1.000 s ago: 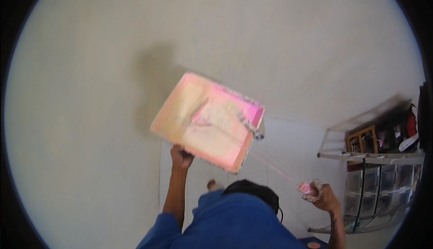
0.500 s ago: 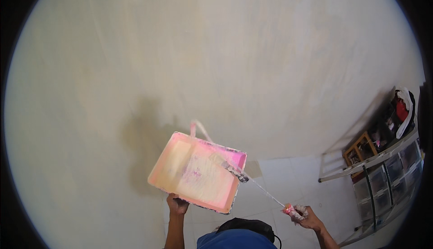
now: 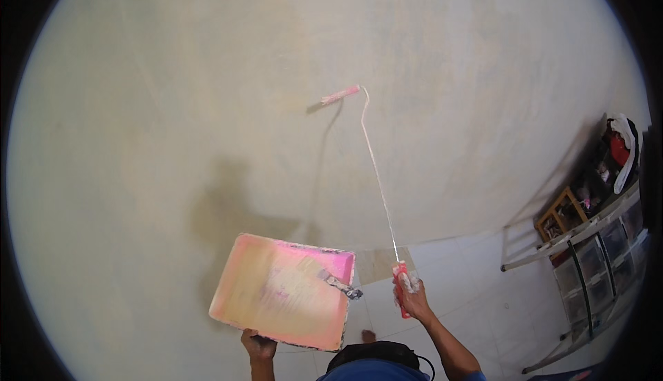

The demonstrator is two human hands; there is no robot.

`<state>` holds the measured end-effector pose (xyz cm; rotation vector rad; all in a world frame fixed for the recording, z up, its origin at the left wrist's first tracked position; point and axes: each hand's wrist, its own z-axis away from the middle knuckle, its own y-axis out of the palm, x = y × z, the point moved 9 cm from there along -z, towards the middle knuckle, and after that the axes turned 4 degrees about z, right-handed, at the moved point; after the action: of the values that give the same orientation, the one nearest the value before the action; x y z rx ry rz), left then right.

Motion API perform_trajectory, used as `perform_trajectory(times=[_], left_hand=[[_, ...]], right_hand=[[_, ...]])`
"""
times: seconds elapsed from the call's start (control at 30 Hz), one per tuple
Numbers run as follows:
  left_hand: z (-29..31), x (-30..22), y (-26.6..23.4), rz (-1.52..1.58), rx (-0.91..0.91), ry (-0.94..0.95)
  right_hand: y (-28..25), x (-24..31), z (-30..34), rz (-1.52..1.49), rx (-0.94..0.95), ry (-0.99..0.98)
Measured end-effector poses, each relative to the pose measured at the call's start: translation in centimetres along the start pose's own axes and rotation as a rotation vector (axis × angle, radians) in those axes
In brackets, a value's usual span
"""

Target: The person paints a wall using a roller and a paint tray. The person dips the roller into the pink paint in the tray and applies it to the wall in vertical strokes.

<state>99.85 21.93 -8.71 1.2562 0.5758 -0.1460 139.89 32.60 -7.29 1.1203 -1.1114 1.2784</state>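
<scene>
My left hand (image 3: 260,346) grips the near left edge of a pink, cream-stained paint tray (image 3: 238,277), held up level with its open side in view. A paint-crusted brush (image 3: 341,285) lies in the tray, its handle poking over the right rim. My right hand (image 3: 416,301) is wrapped around the red handle of a long-framed paint roller (image 3: 378,174). Its pink-white roller head (image 3: 340,95) is up by the pale wall (image 3: 442,56), its shadow close beside it. Whether the head touches the wall I cannot tell. Whitish material covers part of the right hand's fingers.
At the right stand clear plastic drawers (image 3: 594,274) behind a pale metal frame (image 3: 552,250). Beyond them are a wooden frame (image 3: 561,215) and piled items with a red and white bundle (image 3: 621,146). Below lies a white tiled floor (image 3: 469,291); a bare foot (image 3: 369,336) shows near my waist.
The roller head has gone from the tray's far edge up to the wall. My right hand has moved left and up with the handle, while the tray has shifted down and left.
</scene>
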Motion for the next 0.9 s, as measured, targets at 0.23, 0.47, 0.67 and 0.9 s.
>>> perform_trajectory(times=[0.23, 0.47, 0.67, 0.9], left_hand=[[2.7, 1.4, -1.7, 0.108, 0.109, 0.089], [5.3, 2.3, -2.7, 0.116, -0.017, 0.227], [5.1, 2.9, -2.0, 0.070, -0.005, 0.226], [4.4, 1.8, -0.9, 0.074, -0.065, 0.195]], right_hand=[[-0.3, 0.4, -6.2, -0.126, 0.026, -0.072], [0.1, 3.4, -9.3, -0.061, 0.017, -0.195], [1.2, 5.4, -11.3, -0.147, -0.023, -0.213], [3.3, -4.5, -8.4, -0.170, -0.055, -0.057]])
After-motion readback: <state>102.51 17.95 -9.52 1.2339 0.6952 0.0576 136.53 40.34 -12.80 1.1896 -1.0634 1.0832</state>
